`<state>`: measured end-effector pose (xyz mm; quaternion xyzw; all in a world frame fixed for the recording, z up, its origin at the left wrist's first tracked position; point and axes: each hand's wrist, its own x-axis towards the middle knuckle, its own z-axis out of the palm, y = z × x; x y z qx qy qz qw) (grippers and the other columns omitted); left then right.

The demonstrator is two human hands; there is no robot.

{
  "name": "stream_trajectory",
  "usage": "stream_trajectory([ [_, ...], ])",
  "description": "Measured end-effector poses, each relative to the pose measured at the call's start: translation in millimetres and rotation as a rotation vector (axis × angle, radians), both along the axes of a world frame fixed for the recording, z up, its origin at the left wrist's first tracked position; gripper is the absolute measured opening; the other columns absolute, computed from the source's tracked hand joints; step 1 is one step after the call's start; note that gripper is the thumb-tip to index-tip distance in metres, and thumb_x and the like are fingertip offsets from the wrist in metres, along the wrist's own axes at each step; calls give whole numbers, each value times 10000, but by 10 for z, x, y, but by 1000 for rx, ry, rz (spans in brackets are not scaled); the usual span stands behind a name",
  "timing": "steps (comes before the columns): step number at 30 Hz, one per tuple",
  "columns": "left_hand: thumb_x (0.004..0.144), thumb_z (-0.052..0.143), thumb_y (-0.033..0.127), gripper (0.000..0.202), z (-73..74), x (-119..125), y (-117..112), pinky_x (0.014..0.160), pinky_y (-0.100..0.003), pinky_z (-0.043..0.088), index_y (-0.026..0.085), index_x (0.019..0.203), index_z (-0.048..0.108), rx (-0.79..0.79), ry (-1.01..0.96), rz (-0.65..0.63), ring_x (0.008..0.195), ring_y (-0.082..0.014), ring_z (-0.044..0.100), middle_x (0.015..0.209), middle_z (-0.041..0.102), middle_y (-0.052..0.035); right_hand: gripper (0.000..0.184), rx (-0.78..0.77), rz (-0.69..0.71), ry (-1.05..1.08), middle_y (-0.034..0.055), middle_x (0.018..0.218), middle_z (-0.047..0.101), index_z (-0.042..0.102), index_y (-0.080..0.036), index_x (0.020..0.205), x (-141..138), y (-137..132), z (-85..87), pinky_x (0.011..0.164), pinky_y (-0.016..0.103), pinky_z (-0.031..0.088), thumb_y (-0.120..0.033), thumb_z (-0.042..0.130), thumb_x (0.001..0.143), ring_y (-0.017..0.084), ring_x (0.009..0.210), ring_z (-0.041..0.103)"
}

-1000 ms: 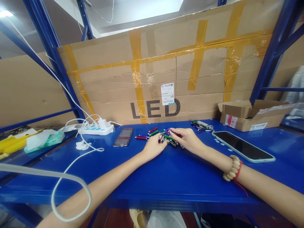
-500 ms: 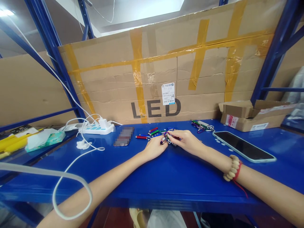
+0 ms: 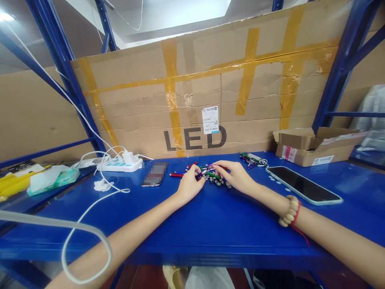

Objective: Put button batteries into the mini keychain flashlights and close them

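My left hand (image 3: 189, 186) pinches a small purple keychain flashlight (image 3: 199, 176), a slim metal tube with a silver end pointing right. Close by, my right hand (image 3: 237, 175) has its thumb and fingertips closed on a purple carabiner clip (image 3: 209, 165). Whether clip and tube are joined is too small to tell. Under and between both hands lies a pile of similar tubes with silver ends, among them a green flashlight (image 3: 214, 176). A red flashlight (image 3: 177, 175) sticks out left of my left hand, and other tubes are partly hidden behind it.
On the blue table (image 3: 192, 224) a dark phone (image 3: 155, 174) and a white power strip (image 3: 128, 163) lie left. More flashlights (image 3: 254, 159), a pale-edged phone (image 3: 303, 184) and an open carton (image 3: 315, 150) are right. A white cable (image 3: 99, 192) loops over my left forearm.
My hands have moved slightly apart, showing the purple tube in my left hand and more of the pile beneath. The whole view has shifted a little.
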<state>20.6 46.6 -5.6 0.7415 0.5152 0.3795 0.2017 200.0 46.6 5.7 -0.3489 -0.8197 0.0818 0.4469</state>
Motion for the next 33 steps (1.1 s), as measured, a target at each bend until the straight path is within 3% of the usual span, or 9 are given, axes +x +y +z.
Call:
stream_trajectory([
  [5, 753, 514, 144, 161, 3, -10, 1, 576, -232, 308, 221, 834, 398, 10, 3, -9, 605, -137, 470, 621, 497, 64, 363, -84, -136, 389, 0, 594, 547, 648, -133, 861, 85, 69, 47, 496, 232, 416, -453, 477, 853, 108, 489, 490],
  [11, 760, 499, 142, 159, -9, -9, 9, 574, -228, 312, 223, 851, 397, 17, 6, -12, 596, -126, 478, 625, 502, 71, 452, -104, -356, 748, -16, 549, 502, 678, -122, 849, 443, 320, 26, 410, 217, 349, -548, 564, 750, 84, 431, 423],
  [15, 758, 494, 150, 161, -7, -6, -3, 559, -228, 306, 228, 858, 394, 30, 9, -14, 581, -122, 469, 629, 495, 75, 483, -166, -487, 716, -13, 508, 491, 695, -126, 792, 694, 463, -45, 384, 214, 335, -576, 522, 759, 86, 417, 412],
  [18, 760, 488, 157, 152, -6, -6, -10, 553, -226, 306, 229, 859, 398, 41, 12, -16, 588, -121, 471, 633, 489, 74, 465, -222, -454, 653, 41, 624, 621, 699, -129, 831, 773, 535, -99, 418, 207, 391, -550, 507, 779, 102, 488, 510],
  [22, 767, 482, 172, 141, -11, -8, -12, 552, -227, 311, 228, 873, 408, 50, 55, -24, 619, -126, 484, 644, 497, 68, 373, -301, -425, 506, 83, 858, 712, 699, -153, 954, 768, 583, -150, 458, 194, 434, -448, 546, 786, 163, 722, 638],
  [26, 768, 477, 173, 140, -14, -11, -12, 555, -228, 317, 224, 885, 421, 65, 110, -35, 648, -132, 495, 661, 512, 60, 323, -336, -538, 371, 98, 914, 717, 690, -137, 1018, 795, 606, -162, 480, 226, 462, -296, 559, 770, 198, 759, 658],
  [33, 772, 466, 167, 139, 10, -12, -36, 556, -232, 324, 231, 883, 411, 91, 179, -40, 651, -137, 495, 678, 517, 57, 243, -314, -718, 137, 45, 776, 727, 734, -202, 890, 856, 595, -146, 704, 335, 495, -254, 601, 694, 229, 735, 668],
])
